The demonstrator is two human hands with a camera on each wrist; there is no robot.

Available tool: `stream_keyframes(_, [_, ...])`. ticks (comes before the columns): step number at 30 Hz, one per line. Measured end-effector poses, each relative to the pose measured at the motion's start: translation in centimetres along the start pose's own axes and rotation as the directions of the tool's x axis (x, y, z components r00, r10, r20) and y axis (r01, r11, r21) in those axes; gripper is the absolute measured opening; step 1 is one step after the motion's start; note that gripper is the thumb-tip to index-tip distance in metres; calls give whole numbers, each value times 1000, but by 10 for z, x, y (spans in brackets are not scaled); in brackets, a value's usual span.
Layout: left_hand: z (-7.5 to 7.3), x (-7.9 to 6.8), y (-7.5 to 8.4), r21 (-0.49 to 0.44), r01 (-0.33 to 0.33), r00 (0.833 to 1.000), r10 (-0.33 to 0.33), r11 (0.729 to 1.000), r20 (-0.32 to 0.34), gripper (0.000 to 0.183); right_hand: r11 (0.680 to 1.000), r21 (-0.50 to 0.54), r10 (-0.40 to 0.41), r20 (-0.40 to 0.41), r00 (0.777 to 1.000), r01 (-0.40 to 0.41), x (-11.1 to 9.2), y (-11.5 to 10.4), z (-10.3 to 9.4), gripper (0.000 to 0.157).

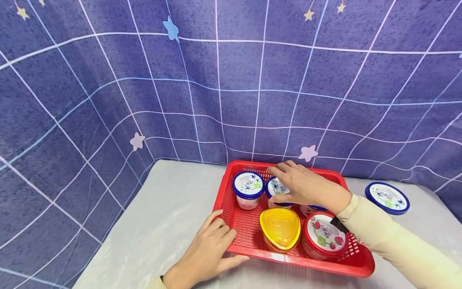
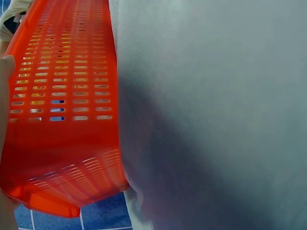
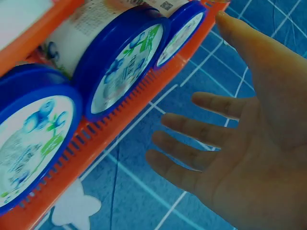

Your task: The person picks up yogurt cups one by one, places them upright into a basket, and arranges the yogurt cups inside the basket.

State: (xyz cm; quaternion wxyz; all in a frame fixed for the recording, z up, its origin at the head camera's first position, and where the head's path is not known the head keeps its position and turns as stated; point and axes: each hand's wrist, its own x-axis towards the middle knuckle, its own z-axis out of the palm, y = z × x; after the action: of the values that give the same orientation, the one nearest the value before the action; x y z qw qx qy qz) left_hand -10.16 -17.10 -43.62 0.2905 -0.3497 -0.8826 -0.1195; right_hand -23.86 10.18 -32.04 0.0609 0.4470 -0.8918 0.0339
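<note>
A red plastic basket (image 1: pixel 249 251) holds several lidded tubs. My left hand (image 1: pixel 207 249) grips its front left corner, fingers bent over the rim and thumb along the front side. Over the back row hovers my right hand (image 1: pixel 306 184), its fingers spread and apart from the lids in the right wrist view. Below it is a blue-lidded tub (image 1: pixel 276 186), partly covered by the hand. Another blue-lidded tub (image 1: pixel 248 185) stands at the back left, and a third (image 1: pixel 308 209) is mostly hidden under the right hand. In front sit a yellow-lidded container (image 1: pixel 280 228) and a red-lidded tub (image 1: pixel 325 235).
To the right of the basket, a round blue-rimmed lid (image 1: pixel 388 197) with a blueberry print is on the pale tablecloth (image 1: pixel 162 200). A dark blue curtain (image 1: pixel 238 80) with grid lines and stars hangs directly behind the table.
</note>
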Motion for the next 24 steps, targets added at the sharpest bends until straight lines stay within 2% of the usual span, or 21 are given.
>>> stream_keyframes(9, [-1,1,1,28,-11,1000,11,1000,-5,46,998,17,64,-70,995,-63,-29,13,-1,79])
stream_keyframes(15, [0,1,0,-1,-15,999,15,1000,-31,46,993,23,114,-114,987,-112,-50,20,-2,79])
stream_keyframes(24, [0,2,1,-16,-6,999,6,1000,-35,44,994,49,109,-192,975,-102,-77,25,-3,76])
